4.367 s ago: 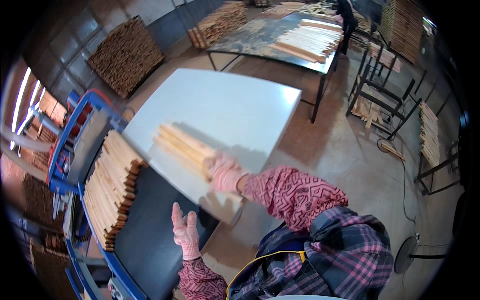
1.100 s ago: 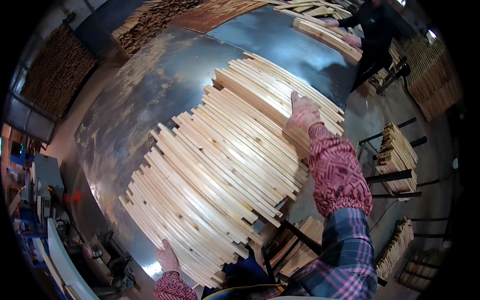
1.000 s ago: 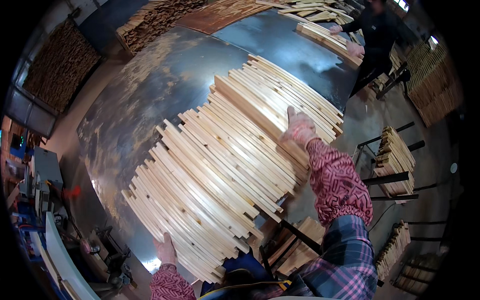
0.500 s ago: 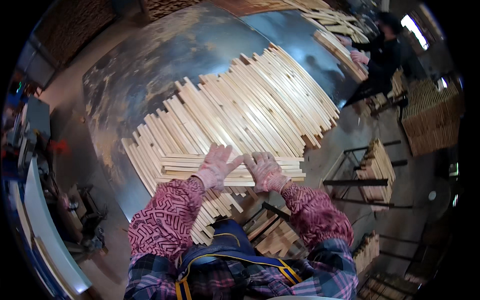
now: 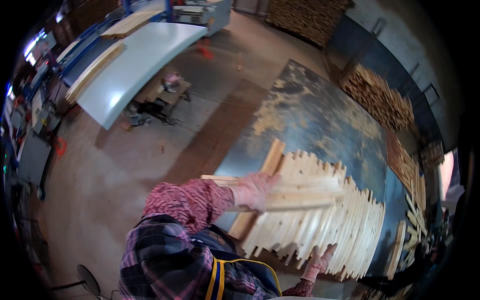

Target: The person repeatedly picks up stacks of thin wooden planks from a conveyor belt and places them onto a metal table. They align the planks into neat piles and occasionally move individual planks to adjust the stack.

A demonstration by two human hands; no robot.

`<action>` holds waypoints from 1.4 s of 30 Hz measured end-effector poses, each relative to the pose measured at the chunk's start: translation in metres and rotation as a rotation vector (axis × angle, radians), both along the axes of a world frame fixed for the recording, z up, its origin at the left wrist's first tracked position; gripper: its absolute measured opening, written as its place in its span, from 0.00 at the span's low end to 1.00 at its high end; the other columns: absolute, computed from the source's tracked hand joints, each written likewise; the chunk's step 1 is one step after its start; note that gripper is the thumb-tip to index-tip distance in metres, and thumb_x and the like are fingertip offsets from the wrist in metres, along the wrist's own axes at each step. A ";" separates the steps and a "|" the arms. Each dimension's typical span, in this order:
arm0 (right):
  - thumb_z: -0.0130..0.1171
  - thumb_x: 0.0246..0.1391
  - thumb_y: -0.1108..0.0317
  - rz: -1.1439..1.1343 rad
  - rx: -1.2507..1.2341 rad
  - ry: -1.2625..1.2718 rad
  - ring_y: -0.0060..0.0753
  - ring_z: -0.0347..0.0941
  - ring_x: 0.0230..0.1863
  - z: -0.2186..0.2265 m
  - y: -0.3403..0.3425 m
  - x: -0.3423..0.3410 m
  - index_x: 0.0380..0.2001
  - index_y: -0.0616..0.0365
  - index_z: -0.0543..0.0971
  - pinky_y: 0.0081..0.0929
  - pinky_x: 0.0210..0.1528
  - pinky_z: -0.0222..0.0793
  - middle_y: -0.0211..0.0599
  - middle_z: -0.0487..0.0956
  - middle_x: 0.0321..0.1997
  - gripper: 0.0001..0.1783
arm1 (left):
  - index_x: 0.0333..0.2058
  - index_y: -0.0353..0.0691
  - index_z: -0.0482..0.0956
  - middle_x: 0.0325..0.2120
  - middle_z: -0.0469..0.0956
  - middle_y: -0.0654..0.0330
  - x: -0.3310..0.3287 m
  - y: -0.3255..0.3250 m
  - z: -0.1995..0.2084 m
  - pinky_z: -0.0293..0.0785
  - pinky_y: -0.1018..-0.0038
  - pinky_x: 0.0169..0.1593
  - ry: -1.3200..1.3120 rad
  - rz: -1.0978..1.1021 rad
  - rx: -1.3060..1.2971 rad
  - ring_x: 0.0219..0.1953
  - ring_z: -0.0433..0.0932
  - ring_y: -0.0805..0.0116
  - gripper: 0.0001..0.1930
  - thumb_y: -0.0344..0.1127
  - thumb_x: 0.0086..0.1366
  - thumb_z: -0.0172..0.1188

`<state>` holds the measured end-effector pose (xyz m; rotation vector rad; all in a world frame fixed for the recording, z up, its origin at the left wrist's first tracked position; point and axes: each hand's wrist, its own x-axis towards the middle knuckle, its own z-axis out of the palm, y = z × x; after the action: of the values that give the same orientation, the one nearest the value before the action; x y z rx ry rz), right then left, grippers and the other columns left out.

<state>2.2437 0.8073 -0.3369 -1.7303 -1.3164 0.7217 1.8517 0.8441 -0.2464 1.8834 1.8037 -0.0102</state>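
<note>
Nearest to me, my right hand [image 5: 320,260] lies gloved and flat, fingers [image 5: 330,248] spread apart, on the near edge of the slat pile [image 5: 340,220]. The pile fans across the dark desk [image 5: 320,115], its slats running near to far and touching side by side. Just beyond, my left hand [image 5: 252,190], also gloved, has its fingers closed around a bundle [image 5: 295,192] of long slats. The bundle lies crosswise over the pile, one end sticking out left past my sleeve. One single board [image 5: 260,192] lies along the pile's left edge, partly under the bundle. Sawdust covers the far part of the desk. Farther right stands a stack [image 5: 380,95] of short wood pieces. Far left, across the floor [image 5: 125,165], a white table [image 5: 140,60] carries more slats.
</note>
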 end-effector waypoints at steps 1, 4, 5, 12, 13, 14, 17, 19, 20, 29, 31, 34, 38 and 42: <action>0.61 0.48 0.79 0.082 -0.005 0.014 0.46 0.61 0.70 -0.013 -0.003 -0.020 0.72 0.58 0.54 0.37 0.69 0.57 0.55 0.62 0.70 0.47 | 0.68 0.37 0.49 0.54 0.69 0.45 -0.048 -0.015 0.029 0.68 0.61 0.60 0.042 0.143 -0.086 0.58 0.70 0.49 0.59 0.45 0.37 0.74; 0.61 0.49 0.81 0.209 -0.070 -0.011 0.47 0.59 0.70 -0.022 -0.018 -0.087 0.72 0.54 0.54 0.37 0.69 0.58 0.55 0.62 0.70 0.47 | 0.65 0.39 0.53 0.52 0.70 0.45 -0.198 -0.060 0.093 0.69 0.64 0.60 0.184 0.513 -0.003 0.57 0.70 0.50 0.60 0.49 0.33 0.76; 0.61 0.50 0.82 0.249 -0.098 -0.022 0.47 0.59 0.71 -0.021 -0.025 -0.122 0.72 0.53 0.54 0.38 0.69 0.58 0.56 0.62 0.70 0.47 | 0.65 0.39 0.52 0.54 0.68 0.45 -0.257 -0.075 0.112 0.68 0.64 0.61 0.190 0.621 -0.036 0.58 0.69 0.50 0.61 0.51 0.32 0.77; 0.63 0.48 0.84 0.376 -0.178 0.164 0.47 0.62 0.68 -0.063 -0.071 -0.377 0.70 0.57 0.58 0.38 0.64 0.66 0.53 0.67 0.66 0.46 | 0.69 0.42 0.47 0.57 0.66 0.49 -0.651 -0.176 0.111 0.66 0.52 0.61 0.401 1.132 -0.052 0.62 0.65 0.48 0.61 0.50 0.40 0.75; 0.66 0.46 0.81 0.478 -0.286 -0.171 0.47 0.67 0.65 -0.007 -0.082 -0.439 0.69 0.58 0.59 0.37 0.62 0.68 0.51 0.71 0.63 0.46 | 0.69 0.43 0.47 0.57 0.66 0.49 -0.688 -0.195 0.113 0.66 0.51 0.61 0.400 1.193 -0.097 0.63 0.65 0.48 0.60 0.49 0.40 0.75; 0.69 0.45 0.76 0.560 -0.250 -0.271 0.46 0.69 0.62 0.005 -0.088 -0.466 0.68 0.59 0.61 0.37 0.62 0.68 0.50 0.73 0.61 0.46 | 0.69 0.43 0.47 0.57 0.66 0.49 -0.721 -0.206 0.118 0.66 0.50 0.61 0.388 1.237 -0.126 0.63 0.65 0.47 0.60 0.49 0.41 0.75; 0.73 0.43 0.68 0.684 -0.239 -0.403 0.43 0.75 0.57 0.019 -0.093 -0.521 0.65 0.61 0.64 0.36 0.59 0.70 0.49 0.76 0.57 0.45 | 0.68 0.44 0.47 0.58 0.64 0.50 -0.806 -0.245 0.102 0.66 0.49 0.60 0.335 1.360 -0.181 0.64 0.63 0.47 0.59 0.48 0.42 0.76; 0.73 0.42 0.65 0.686 -0.288 -0.430 0.43 0.76 0.56 -0.005 -0.082 -0.525 0.64 0.61 0.66 0.36 0.59 0.71 0.49 0.77 0.56 0.45 | 0.67 0.45 0.47 0.59 0.63 0.51 -0.828 -0.252 0.086 0.67 0.49 0.60 0.309 1.409 -0.200 0.65 0.61 0.48 0.58 0.47 0.42 0.76; 0.73 0.42 0.64 0.699 -0.313 -0.470 0.43 0.75 0.57 -0.007 -0.078 -0.531 0.64 0.62 0.66 0.36 0.60 0.70 0.50 0.77 0.56 0.45 | 0.67 0.45 0.47 0.60 0.63 0.52 -0.840 -0.251 0.086 0.67 0.50 0.59 0.306 1.425 -0.204 0.66 0.60 0.49 0.58 0.47 0.42 0.76; 0.68 0.45 0.63 0.680 -0.380 -0.483 0.44 0.74 0.58 0.026 -0.115 -0.590 0.63 0.57 0.67 0.37 0.61 0.69 0.49 0.76 0.57 0.40 | 0.71 0.48 0.51 0.72 0.45 0.51 -0.902 -0.235 0.067 0.41 0.56 0.73 0.652 1.220 -0.137 0.74 0.43 0.54 0.46 0.53 0.57 0.61; 0.67 0.45 0.63 0.654 -0.381 -0.338 0.47 0.73 0.59 0.028 -0.130 -0.589 0.59 0.54 0.72 0.38 0.59 0.70 0.50 0.73 0.60 0.34 | 0.64 0.46 0.65 0.66 0.60 0.49 -0.984 -0.283 -0.005 0.57 0.54 0.67 0.674 1.127 0.288 0.68 0.58 0.50 0.33 0.52 0.63 0.55; 0.64 0.50 0.58 0.786 -0.287 -0.516 0.52 0.72 0.58 0.049 -0.151 -0.588 0.60 0.53 0.69 0.42 0.58 0.69 0.50 0.72 0.60 0.34 | 0.51 0.42 0.76 0.48 0.77 0.51 -0.958 -0.240 -0.071 0.75 0.52 0.50 2.486 1.277 0.495 0.48 0.77 0.52 0.19 0.42 0.76 0.37; 0.62 0.52 0.54 0.652 -0.377 -0.482 0.52 0.72 0.56 0.042 -0.154 -0.565 0.65 0.52 0.65 0.42 0.57 0.68 0.47 0.76 0.55 0.38 | 0.63 0.47 0.58 0.60 0.64 0.48 -0.942 -0.320 -0.032 0.67 0.52 0.58 1.565 1.037 0.108 0.58 0.68 0.47 0.28 0.51 0.69 0.46; 0.57 0.51 0.52 0.478 -0.497 -0.506 0.52 0.72 0.56 -0.020 -0.179 -0.515 0.60 0.51 0.70 0.41 0.58 0.68 0.47 0.77 0.54 0.33 | 0.72 0.47 0.44 0.69 0.54 0.49 -0.825 -0.238 -0.012 0.55 0.55 0.68 1.140 0.826 0.153 0.68 0.57 0.48 0.46 0.58 0.62 0.55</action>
<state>1.7289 0.6280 -0.3566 -2.0993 -2.0790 0.9776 1.0265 0.6057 -0.2583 1.0557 3.2809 -0.7953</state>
